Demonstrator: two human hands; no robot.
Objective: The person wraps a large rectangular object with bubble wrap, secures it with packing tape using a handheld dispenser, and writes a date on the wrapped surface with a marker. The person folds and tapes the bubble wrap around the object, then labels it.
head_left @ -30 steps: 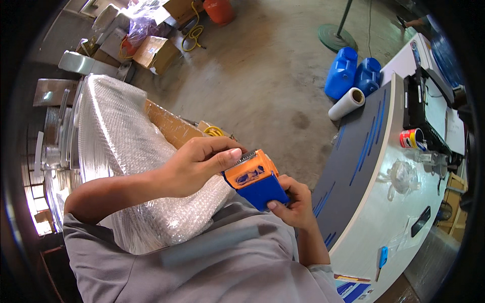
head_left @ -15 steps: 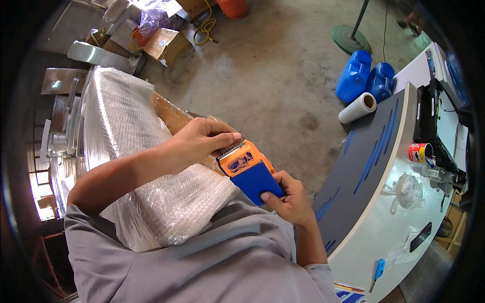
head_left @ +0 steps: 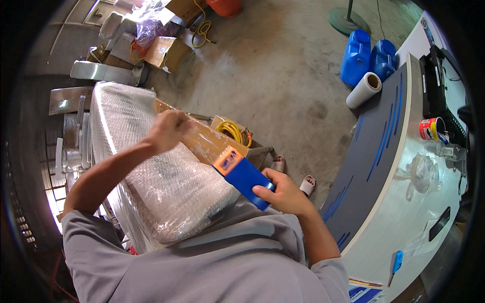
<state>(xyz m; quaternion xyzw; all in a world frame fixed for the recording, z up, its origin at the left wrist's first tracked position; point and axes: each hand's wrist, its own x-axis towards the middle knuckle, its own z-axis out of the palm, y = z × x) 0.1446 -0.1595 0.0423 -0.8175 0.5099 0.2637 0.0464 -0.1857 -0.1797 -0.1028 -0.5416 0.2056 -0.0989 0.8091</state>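
Blue and orange, the dispenser point(head_left: 244, 180) is held in the right grip point(head_left: 287, 194); the left grip point(head_left: 170, 132), blurred near bubble wrap point(head_left: 169, 189), I cannot read

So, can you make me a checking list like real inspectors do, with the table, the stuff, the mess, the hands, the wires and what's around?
Surface: pale table, blue-striped dark panel along one edge
Job's things: blue and orange tool, held; bubble-wrapped bundle near the left hand
Clutter: clear crumpled plastic, red and yellow can and blue-handled tool on the table
Hands: right hand grips the blue and orange tool; left hand is off it, blurred
Cables: yellow coil beside the cardboard; thin dark cord on the floor
Surroundings: concrete floor, two blue jugs
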